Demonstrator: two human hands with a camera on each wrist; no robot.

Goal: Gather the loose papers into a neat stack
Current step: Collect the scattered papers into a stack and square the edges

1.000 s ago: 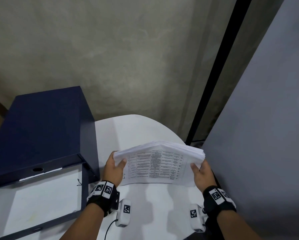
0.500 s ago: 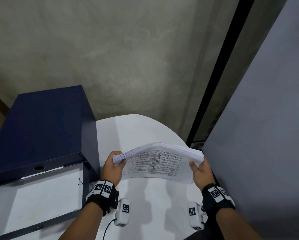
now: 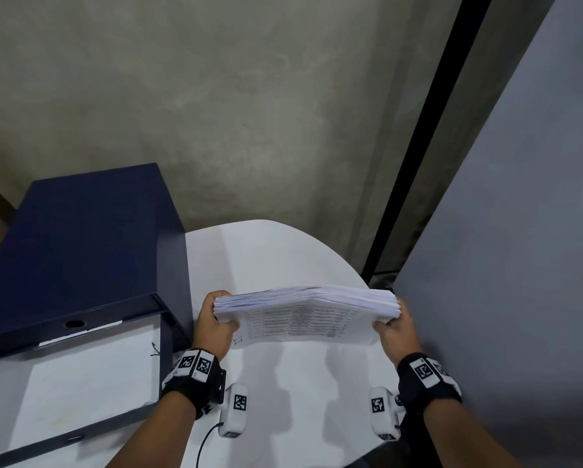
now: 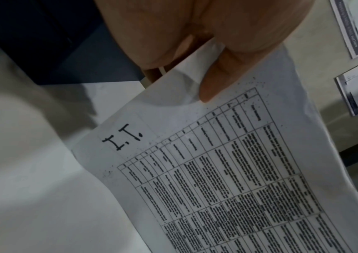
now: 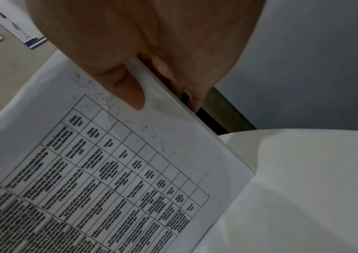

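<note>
Since a sec ago, the stack of papers (image 3: 308, 312) has tipped toward flat: its top edge has come down and the printed face shows less in the head view, while both grips look unchanged. My read: I'm past squaring the sheets on edge and am now lowering the bundle, so the task is close to done. The left ends of the sheets look a bit fanned, so one more tap may be needed.

Stack sits over the table (image 3: 283, 383) near its right edge, bottom edge on or just above the surface; can't tell which.

My left hand (image 3: 214, 327) grips the stack's left end, fingers curled round the edge, thumb pressed on the printed face in the left wrist view. My right hand (image 3: 393, 331) does the same at the right end w/ thumb on the front sheet and fingers behind. Neither is slack; both are closed round the paper.

Further out, a dark blue box file (image 3: 80, 251) stands at the table's left edge, well apart from the stack, w/ a concrete wall (image 3: 215, 113) behind the far edge.
</note>
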